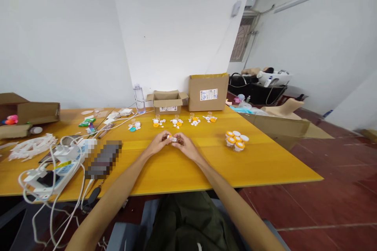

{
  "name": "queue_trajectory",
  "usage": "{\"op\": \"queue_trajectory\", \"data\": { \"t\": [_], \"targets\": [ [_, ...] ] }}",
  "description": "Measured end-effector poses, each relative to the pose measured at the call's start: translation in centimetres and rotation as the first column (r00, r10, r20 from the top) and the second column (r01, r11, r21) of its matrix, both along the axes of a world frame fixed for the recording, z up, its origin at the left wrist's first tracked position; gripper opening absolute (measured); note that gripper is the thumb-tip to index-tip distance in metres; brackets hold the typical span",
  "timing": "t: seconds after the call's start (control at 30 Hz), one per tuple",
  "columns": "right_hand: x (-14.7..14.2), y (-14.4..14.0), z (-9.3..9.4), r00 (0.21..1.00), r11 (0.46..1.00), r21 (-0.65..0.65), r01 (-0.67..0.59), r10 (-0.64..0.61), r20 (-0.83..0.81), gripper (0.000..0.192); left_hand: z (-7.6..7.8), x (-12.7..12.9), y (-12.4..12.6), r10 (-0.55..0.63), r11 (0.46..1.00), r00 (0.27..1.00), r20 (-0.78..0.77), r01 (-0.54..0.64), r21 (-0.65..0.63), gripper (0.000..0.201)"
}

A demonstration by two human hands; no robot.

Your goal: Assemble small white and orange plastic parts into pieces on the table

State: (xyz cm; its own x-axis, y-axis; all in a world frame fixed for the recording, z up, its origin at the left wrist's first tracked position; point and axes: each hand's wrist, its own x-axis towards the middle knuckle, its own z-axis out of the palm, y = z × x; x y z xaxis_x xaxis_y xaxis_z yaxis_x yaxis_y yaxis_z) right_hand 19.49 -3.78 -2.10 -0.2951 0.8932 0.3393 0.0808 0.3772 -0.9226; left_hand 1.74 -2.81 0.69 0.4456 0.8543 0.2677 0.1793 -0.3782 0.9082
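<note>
- My left hand (158,141) and my right hand (183,144) meet at the middle of the yellow tabletop (265,164), fingertips touching over one small white and orange piece (171,138).
- The fingers of both hands are pinched together on that piece; it is so small that I cannot tell which hand carries more of it, nor which way its long axis runs.
- The piece sits right between the two hands, at three o'clock from my left fingers and nine o'clock from my right, so neither hand is nearer than the other.
- At twelve o'clock from my hands, near but apart, lies a row of small white and orange parts (176,122), with one teal part (134,126) at its left end.
- At three o'clock, well apart from my right hand, stands a cluster of orange and white caps (236,140), touching one another.
- Behind the row, toward one o'clock, an open cardboard box (167,102) and a taller closed box (208,92) stand by the wall, a clear bottle (139,99) just beside the open one.
- At nine o'clock lie white cables and a power strip (55,168), well clear of my left hand.
- Far off at ten o'clock sits another cardboard box (29,113) on the tabletop edge.
</note>
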Motion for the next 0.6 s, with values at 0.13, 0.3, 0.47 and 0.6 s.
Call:
{"op": "queue_trajectory", "data": {
  "t": [0.13,0.3,0.47,0.6],
  "targets": [
    [-0.03,-0.11,-0.04,0.999,0.999,0.008,0.036,-0.036,0.020,0.032,-0.10,-0.11,0.11,0.007,1.000,1.000,0.006,-0.007,0.004,0.039],
    [-0.01,-0.27,0.19,0.997,0.997,0.052,0.050,-0.052,0.053,0.031,-0.20,-0.16,0.16,-0.002,1.000,1.000,0.021,0.001,0.010,0.038],
    [0.08,-0.52,0.60,0.996,0.996,0.057,0.063,-0.066,0.052,0.031,-0.03,-0.13,0.06,-0.007,1.000,0.999,0.035,0.007,0.005,0.037],
    [0.05,-0.65,0.77,0.995,0.994,0.065,0.083,-0.085,0.043,0.029,0.08,-0.08,0.05,-0.001,1.000,0.999,0.042,0.001,-0.003,0.035]
  ]
}}
